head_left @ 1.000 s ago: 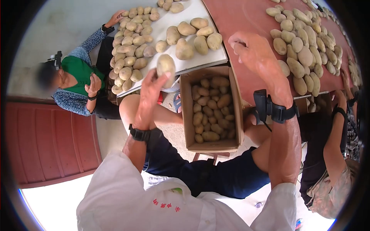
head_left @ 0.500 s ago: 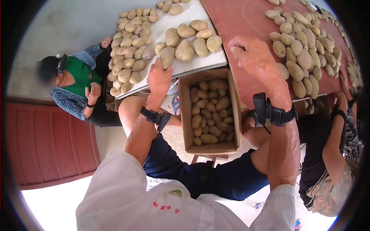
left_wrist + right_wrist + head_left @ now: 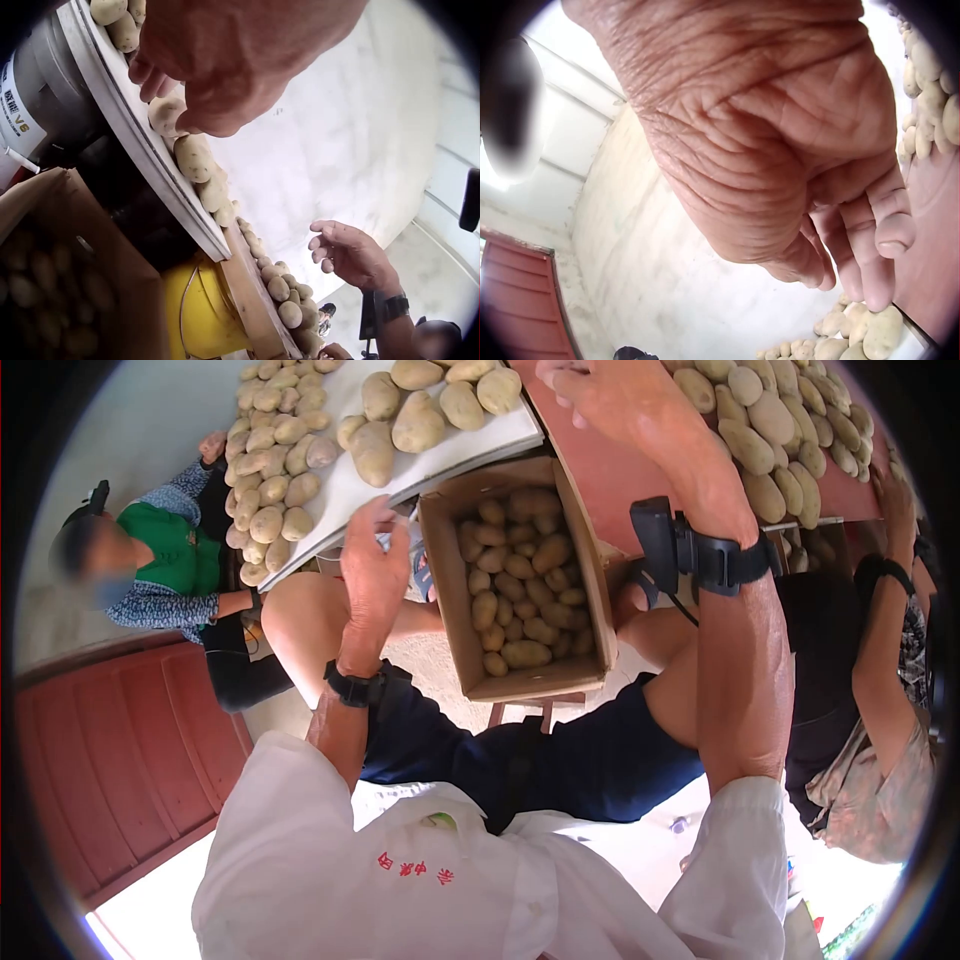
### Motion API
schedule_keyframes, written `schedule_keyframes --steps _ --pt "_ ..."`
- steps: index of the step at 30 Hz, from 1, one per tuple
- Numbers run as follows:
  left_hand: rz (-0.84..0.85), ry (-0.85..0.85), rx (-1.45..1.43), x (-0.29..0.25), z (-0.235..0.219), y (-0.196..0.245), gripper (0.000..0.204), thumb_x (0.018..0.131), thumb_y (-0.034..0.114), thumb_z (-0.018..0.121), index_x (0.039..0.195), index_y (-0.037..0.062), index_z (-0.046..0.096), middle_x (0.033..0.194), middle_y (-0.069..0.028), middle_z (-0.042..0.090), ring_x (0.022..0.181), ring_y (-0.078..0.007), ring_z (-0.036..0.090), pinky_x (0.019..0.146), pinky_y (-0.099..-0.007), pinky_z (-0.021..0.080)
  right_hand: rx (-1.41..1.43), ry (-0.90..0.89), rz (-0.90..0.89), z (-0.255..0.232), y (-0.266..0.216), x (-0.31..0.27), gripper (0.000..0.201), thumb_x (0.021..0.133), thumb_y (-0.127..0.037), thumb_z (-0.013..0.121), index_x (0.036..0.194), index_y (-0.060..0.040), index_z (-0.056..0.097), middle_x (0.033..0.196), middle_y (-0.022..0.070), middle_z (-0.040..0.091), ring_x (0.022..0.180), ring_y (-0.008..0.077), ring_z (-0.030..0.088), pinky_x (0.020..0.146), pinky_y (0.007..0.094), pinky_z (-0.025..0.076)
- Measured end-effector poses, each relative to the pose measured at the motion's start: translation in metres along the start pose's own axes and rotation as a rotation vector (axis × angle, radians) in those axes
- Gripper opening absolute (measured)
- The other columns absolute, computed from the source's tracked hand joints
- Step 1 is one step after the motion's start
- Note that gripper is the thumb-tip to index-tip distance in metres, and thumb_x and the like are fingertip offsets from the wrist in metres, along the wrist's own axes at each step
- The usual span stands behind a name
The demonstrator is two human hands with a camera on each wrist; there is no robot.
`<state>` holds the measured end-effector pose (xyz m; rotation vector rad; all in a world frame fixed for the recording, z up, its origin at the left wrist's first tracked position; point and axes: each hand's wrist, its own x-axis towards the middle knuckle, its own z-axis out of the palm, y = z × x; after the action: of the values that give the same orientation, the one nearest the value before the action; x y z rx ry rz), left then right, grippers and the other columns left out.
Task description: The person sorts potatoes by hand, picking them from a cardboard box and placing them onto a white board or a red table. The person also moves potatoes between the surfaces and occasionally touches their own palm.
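Observation:
My left hand (image 3: 376, 570) is just below the front edge of the white tabletop (image 3: 480, 448), fingers loosely bent and holding nothing. Beyond its fingertips a potato (image 3: 372, 453) lies near that edge, beside several other large ones. In the left wrist view, the left hand (image 3: 232, 64) overlaps a potato (image 3: 166, 112) along the edge. Over the red tabletop (image 3: 570, 460) hovers my right hand (image 3: 625, 400), loosely curled and empty. The right wrist view shows the right hand (image 3: 780, 150) with relaxed fingers and no potato in them.
A cardboard box (image 3: 440, 550) of potatoes stands below the tables, between my knees. Smaller potatoes (image 3: 267, 520) cover the white table's left side, and a pile (image 3: 770, 420) lies on the red one. A person in green (image 3: 165, 550) sits at left; another person's arm (image 3: 890, 650) is at right.
The potato raised in my left hand went down onto the white tabletop; the hand let go and drew back. My right hand stays loosely curled. The head view has shifted, and the person at left lowered a hand.

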<state>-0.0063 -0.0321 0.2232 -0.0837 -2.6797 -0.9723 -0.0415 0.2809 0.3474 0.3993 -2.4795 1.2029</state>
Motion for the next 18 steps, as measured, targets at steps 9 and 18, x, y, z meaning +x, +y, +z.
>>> schedule_keyframes --steps 9,18 --pt "-0.012 -0.566 -0.002 -0.049 0.096 -0.022 0.03 0.086 0.016 0.071 0.114 0.006 0.067 0.104 -0.0181 0.069 0.094 -0.0371 0.068 0.083 -0.0443 0.055 -0.062 -0.031 0.071 0.004 0.007 0.004 0.021 0.09 -0.016 0.057 0.094 -0.0006 0.071 0.089 0.0238 0.069 0.089 0.0433 0.066 0.079 0.0478 0.052" --pt "-0.15 -0.705 0.064 0.017 0.197 -0.049 0.062 0.086 0.032 0.071 0.136 -0.0017 0.057 0.125 -0.0274 0.064 0.116 -0.0402 0.063 0.097 -0.0443 0.052 -0.079 -0.046 0.122 0.005 0.013 0.01 0.021 0.089 -0.016 0.057 0.094 -0.0013 0.071 0.088 0.0229 0.069 0.089 0.0433 0.066 0.079 0.0484 0.051"
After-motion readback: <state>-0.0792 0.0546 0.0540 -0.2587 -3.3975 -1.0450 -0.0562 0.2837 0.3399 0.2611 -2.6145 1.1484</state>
